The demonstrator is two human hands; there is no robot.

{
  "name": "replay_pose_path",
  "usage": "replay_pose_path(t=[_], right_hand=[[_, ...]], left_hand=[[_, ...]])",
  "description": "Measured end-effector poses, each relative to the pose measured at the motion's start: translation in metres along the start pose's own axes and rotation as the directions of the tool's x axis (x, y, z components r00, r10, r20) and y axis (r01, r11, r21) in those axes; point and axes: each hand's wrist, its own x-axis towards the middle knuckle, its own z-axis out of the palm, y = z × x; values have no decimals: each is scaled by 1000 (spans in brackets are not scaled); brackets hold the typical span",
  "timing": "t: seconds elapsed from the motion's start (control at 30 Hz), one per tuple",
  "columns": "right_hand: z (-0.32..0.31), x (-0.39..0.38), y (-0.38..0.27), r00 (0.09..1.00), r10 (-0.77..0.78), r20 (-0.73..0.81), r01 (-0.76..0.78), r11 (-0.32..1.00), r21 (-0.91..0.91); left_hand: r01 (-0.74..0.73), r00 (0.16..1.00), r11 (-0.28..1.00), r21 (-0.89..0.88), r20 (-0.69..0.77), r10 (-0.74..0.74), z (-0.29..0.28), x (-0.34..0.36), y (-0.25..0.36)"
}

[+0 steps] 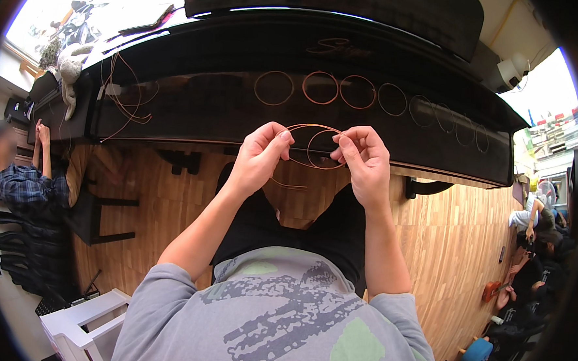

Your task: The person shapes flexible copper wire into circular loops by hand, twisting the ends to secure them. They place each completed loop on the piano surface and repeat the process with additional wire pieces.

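In front of the black piano, my left hand (pixel 259 156) pinches one side of a copper-coloured guitar string (pixel 315 125) bent into loops. My right hand (pixel 367 164) pinches the other side between thumb and fingers. A smaller loop shows near the right fingers, and one loose end hangs below the left hand. Just beyond my hands, a row of coiled strings (pixel 320 88) lies on the piano's dark surface. Those on the left are copper-coloured, and those to the right look thinner and silvery.
Loose, uncoiled strings (pixel 130 110) trail over the piano (pixel 200 120) at left, near a grey plush toy (pixel 70 71). A person (pixel 28 173) sits at far left by a black bench (pixel 94 216). More people (pixel 535 219) are at far right. A white frame (pixel 89 320) stands lower left.
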Motion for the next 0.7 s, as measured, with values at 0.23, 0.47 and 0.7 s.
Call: replay_pose_path(t=[0.23, 0.47, 0.7], right_hand=[[-8, -1, -8, 964, 208, 165, -243, 941, 234], [-23, -7, -4, 907, 231, 351, -366, 845, 391], [-21, -14, -9, 910, 275, 311, -301, 953, 39]], left_hand=[[-4, 1000, 994, 107, -1, 4, -10, -3, -3], [-86, 996, 996, -14, 6, 86, -31, -12, -20], [-170, 984, 981, -88, -63, 165, -43, -48, -39]])
